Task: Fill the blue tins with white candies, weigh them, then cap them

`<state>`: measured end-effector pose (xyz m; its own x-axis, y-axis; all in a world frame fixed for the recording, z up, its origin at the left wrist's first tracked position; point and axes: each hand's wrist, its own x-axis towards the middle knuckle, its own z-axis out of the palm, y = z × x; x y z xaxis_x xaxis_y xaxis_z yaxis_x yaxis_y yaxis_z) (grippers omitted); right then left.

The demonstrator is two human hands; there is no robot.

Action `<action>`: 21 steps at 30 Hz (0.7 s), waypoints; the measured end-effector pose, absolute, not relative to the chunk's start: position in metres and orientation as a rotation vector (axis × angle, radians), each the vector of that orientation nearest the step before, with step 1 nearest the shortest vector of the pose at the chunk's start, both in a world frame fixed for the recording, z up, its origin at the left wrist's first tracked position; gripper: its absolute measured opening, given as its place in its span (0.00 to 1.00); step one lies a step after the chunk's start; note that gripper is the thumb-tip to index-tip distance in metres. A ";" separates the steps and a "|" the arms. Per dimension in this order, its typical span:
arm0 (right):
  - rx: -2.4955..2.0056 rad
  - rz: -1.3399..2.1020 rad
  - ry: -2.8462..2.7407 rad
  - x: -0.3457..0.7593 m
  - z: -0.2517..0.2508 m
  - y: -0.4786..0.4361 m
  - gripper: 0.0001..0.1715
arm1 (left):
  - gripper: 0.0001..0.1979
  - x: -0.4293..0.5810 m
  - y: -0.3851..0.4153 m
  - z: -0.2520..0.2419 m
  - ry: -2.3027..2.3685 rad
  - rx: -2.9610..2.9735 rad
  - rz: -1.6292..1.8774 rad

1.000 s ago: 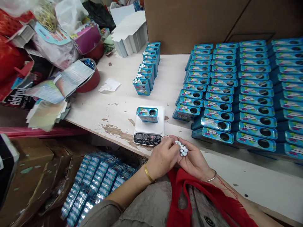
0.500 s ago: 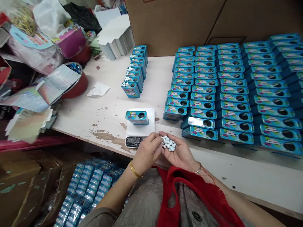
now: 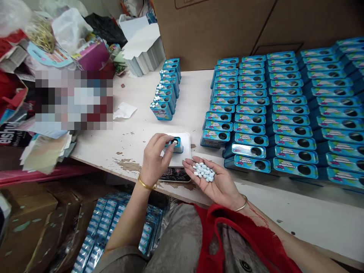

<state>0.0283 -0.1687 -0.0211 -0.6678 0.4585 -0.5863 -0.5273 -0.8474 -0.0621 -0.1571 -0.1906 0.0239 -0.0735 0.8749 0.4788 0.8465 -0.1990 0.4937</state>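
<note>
My left hand (image 3: pixel 155 157) reaches over a small blue tin (image 3: pixel 175 144) that stands on a white kitchen scale (image 3: pixel 183 157); its pinched fingertips are at the tin's round hole. Whether a candy is between them I cannot make out. My right hand (image 3: pixel 216 182) lies palm up beside the scale, cupped under a heap of pale blue and white candies (image 3: pixel 203 171). The scale's dark display (image 3: pixel 175 174) is partly hidden by my left wrist.
Many rows of blue tins (image 3: pixel 284 110) with round holes cover the table's right side. A short column of tins topped with candies (image 3: pixel 165 89) stands behind the scale. Cluttered bags and papers (image 3: pixel 51 49) sit left, cardboard boxes (image 3: pixel 213 26) behind, packed tins (image 3: pixel 110 223) on the floor.
My left hand left the candy pile in my right palm and moved up to the tin on the scale. My right hand opened flatter, showing the candies.
</note>
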 end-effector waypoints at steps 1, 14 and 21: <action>-0.828 2.449 0.150 0.031 -0.024 -0.169 0.14 | 0.06 -0.161 -0.191 0.024 1.990 2.104 1.156; -1.023 2.483 0.046 0.057 -0.047 -0.181 0.16 | 0.03 -0.198 -0.213 0.020 2.252 1.901 1.309; -1.039 2.536 -0.017 0.057 -0.044 -0.183 0.12 | 0.02 -0.198 -0.213 0.019 2.226 1.915 1.289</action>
<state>0.0570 -0.1831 -0.0444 -0.6444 0.3660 -0.6714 -0.3571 -0.9204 -0.1590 -0.1985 -0.2129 0.0189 -0.2856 0.8018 0.5249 0.8544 -0.0351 0.5184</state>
